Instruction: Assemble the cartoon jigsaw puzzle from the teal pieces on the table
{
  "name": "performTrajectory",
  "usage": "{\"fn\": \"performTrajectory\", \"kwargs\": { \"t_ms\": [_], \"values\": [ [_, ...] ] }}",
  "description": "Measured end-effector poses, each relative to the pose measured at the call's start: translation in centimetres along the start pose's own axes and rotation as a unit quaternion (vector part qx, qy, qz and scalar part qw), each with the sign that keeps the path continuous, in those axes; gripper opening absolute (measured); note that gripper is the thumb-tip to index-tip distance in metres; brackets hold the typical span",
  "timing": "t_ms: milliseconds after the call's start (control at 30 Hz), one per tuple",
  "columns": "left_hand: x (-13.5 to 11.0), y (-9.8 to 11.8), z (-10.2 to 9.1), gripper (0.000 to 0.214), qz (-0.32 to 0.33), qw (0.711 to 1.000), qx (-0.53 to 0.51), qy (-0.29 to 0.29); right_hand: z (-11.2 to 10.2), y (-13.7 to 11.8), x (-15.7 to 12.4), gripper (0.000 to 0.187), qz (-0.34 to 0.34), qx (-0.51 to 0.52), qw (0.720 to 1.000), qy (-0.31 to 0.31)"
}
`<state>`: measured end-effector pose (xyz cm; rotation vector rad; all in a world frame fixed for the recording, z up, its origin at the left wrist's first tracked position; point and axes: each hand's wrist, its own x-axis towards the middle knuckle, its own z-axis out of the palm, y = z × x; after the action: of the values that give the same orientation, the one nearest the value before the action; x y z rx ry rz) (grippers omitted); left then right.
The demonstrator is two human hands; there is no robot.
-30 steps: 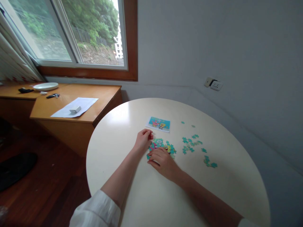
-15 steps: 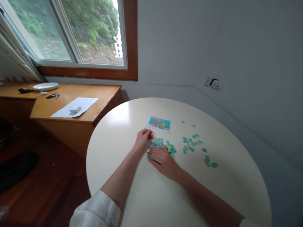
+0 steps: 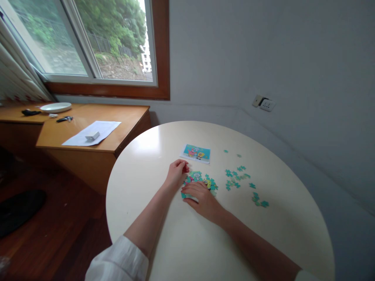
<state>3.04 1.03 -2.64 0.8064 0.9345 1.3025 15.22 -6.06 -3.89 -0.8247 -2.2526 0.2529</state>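
A partly joined jigsaw (image 3: 205, 180) in teal, pink and yellow lies on the round cream table (image 3: 164, 156). My left hand (image 3: 176, 173) rests at its left edge with the fingers curled and pinched together; what they hold is hidden. My right hand (image 3: 201, 197) lies flat over the jigsaw's near edge, fingers stretched and pressing down on the pieces. A small printed picture card (image 3: 197, 153) lies just beyond the jigsaw. Several loose teal pieces (image 3: 236, 177) are scattered to the right.
More loose pieces (image 3: 259, 200) lie further right on the table. A wooden desk (image 3: 88, 146) stands to the left under the window, with a paper sheet (image 3: 92, 132), a white plate (image 3: 55, 107) and small dark items. A wall socket (image 3: 265, 104) is at the right.
My right hand has slid slightly toward the left along the jigsaw's near edge. The left hand has stayed in place.
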Motion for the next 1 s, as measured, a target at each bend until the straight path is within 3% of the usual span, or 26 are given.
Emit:
{"fn": "performTrajectory", "kwargs": {
  "t_ms": [400, 533, 667, 867, 1000],
  "values": [
    [0.1, -0.1, 0.0, 0.006, 0.003, 1.0, 0.004, -0.001, -0.3, -0.2, 0.1, 0.016, 0.028, 0.024, 0.999, 0.016],
    [0.1, 0.0, 0.0, 0.006, 0.006, 1.0, 0.007, -0.003, -0.2, -0.3, -0.1, 0.012, 0.049, 0.084, 0.995, 0.025],
    [0.0, 0.1, 0.0, 0.006, 0.003, 1.0, 0.001, -0.003, -0.6, -0.7, 0.2, 0.008, 0.12, 0.17, 0.978, 0.032],
    [-0.2, 0.3, 0.1, 0.007, -0.004, 1.0, 0.014, -0.001, -5.1, 1.5, 0.6, 0.029, 0.264, 0.307, 0.913, 0.046],
    [-0.2, 0.4, 0.0, 0.008, -0.007, 1.0, 0.028, 0.0, -8.5, 4.4, -0.6, 0.034, 0.334, 0.289, 0.897, 0.006]
  ]
}}
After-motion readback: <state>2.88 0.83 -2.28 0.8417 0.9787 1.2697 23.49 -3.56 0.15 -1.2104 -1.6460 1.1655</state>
